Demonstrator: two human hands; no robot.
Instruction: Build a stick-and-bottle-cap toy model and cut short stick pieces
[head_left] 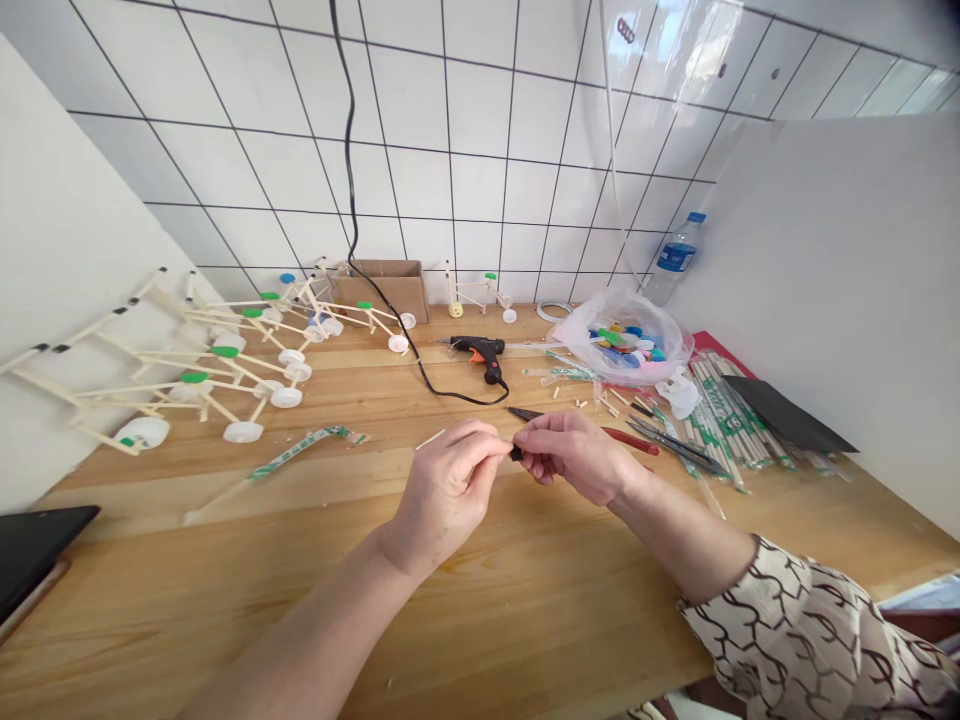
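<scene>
Over the middle of the wooden table, my left hand (454,478) and my right hand (576,455) meet fingertip to fingertip. Both pinch a small black piece (516,453), mostly covered by the fingers; it may be paper or tape. Just behind the right hand lie pliers with red handles (634,440), partly hidden by it. A hot glue gun (480,352) rests on its side farther back, its black cable running up the wall. Right of the hands are scissors (675,447), and a short pale stick (430,440) lies near my left knuckles.
Several small stick bicycles with bottle-cap wheels (242,431) crowd the left side. At the back stand a cardboard box (390,285) and another stick bicycle (480,292). A bag of coloured caps (637,340), wrapped chopsticks (731,415), black sheet (787,412) and water bottle (677,255) occupy the right.
</scene>
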